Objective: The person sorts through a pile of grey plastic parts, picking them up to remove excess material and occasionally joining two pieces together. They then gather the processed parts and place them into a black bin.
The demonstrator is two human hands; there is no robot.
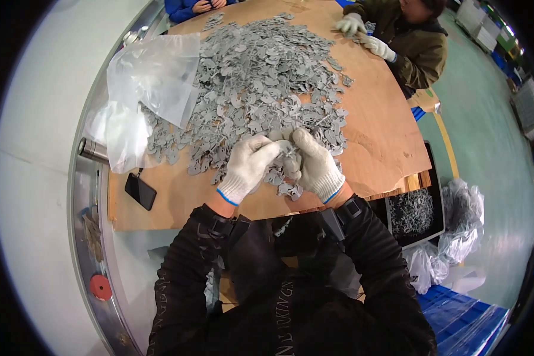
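Note:
Both my hands wear white knit gloves with blue cuffs and meet over the near edge of a big heap of flat grey metal parts (267, 59). My left hand (249, 164) pinches a small grey metal part (286, 149) between thumb and fingers. Around the other side of that same part, my right hand (316, 163) is closed, its thumb uppermost. The part's exact shape is half hidden by the gloves. More loose grey parts lie just below and beyond my hands on the brown wooden board (380, 127).
A clear plastic bag (151, 83) covers the heap's left side. Left are a phone (140, 191) and a steel flask (94, 149). A black bin (436, 207) with small metal pieces stands lower right. Two people work across the table, one in white gloves (377, 47).

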